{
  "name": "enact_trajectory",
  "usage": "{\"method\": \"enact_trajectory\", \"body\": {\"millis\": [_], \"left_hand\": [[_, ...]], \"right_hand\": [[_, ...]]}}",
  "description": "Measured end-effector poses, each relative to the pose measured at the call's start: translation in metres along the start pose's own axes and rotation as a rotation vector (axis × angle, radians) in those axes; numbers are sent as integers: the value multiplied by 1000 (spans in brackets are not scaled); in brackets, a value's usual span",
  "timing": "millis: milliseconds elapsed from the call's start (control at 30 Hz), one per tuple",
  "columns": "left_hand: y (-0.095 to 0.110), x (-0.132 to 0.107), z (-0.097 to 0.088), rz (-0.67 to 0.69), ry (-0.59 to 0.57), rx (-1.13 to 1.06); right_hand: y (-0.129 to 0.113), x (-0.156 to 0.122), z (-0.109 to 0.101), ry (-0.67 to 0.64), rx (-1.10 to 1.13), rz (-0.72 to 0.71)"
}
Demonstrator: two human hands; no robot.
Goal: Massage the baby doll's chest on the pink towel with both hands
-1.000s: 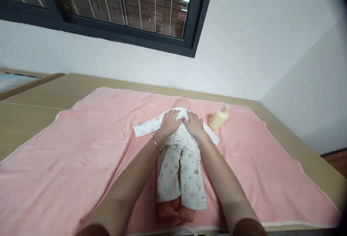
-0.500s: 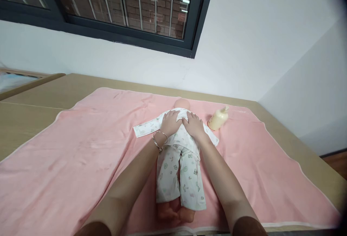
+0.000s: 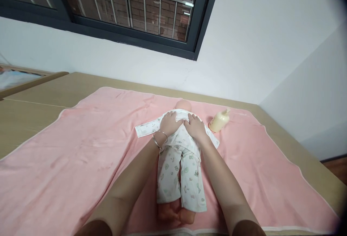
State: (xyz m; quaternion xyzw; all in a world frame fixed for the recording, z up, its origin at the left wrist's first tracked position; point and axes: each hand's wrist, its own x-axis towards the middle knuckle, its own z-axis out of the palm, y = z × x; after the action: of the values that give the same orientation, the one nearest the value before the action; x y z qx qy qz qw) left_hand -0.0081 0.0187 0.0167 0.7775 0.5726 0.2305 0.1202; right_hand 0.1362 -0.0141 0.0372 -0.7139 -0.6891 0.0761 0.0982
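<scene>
A baby doll (image 3: 181,140) in white printed pyjamas lies stretched out, its head at the far end and its bare feet towards me. Its face does not show. My left hand (image 3: 170,123) rests flat on the left side of the doll's upper body, fingers extended, a silver bangle at the wrist. On the right side of the same part lies my right hand (image 3: 195,125), also flat with fingers spread. The two thumbs come close together at the middle. Neither hand grips anything.
Beneath the doll a pink blanket (image 3: 81,149) covers much of a wooden tabletop (image 3: 35,120). A cream pump bottle (image 3: 219,121) lies tilted on the blanket, right of the doll. Behind are a white wall and a dark-framed window (image 3: 162,46) with bars.
The whole view has shifted slightly. Both hands stay on the doll's upper body, with little visible movement against it.
</scene>
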Motion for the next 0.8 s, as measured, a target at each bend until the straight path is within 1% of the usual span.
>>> {"method": "enact_trajectory", "body": {"millis": [67, 133, 200, 300, 367, 433, 533, 633, 700, 800], "left_hand": [[-6, 3, 0, -29, -16, -8], [-5, 2, -4, -13, -22, -11], [3, -3, -9, 5, -25, 1], [19, -11, -14, 9, -8, 62], [24, -14, -15, 3, 1, 100], [22, -12, -13, -1, -1, 95], [11, -6, -7, -15, -15, 58], [2, -1, -3, -57, -29, 57], [1, -1, -4, -46, -39, 54], [8, -4, -10, 26, -63, 21]], "right_hand": [[7, 6, 1, -30, 33, 26], [8, 7, 1, -32, 53, 33], [4, 2, -1, 8, 32, 11], [-8, -11, -4, 73, -63, -47], [-14, -16, -7, 85, -112, -52], [-13, -14, -8, 74, -113, -48], [0, -3, -5, 44, -42, -47], [11, 7, 0, 34, 19, -16], [11, 8, 2, 39, -10, -1], [1, 1, 2, 70, -118, -19]]}}
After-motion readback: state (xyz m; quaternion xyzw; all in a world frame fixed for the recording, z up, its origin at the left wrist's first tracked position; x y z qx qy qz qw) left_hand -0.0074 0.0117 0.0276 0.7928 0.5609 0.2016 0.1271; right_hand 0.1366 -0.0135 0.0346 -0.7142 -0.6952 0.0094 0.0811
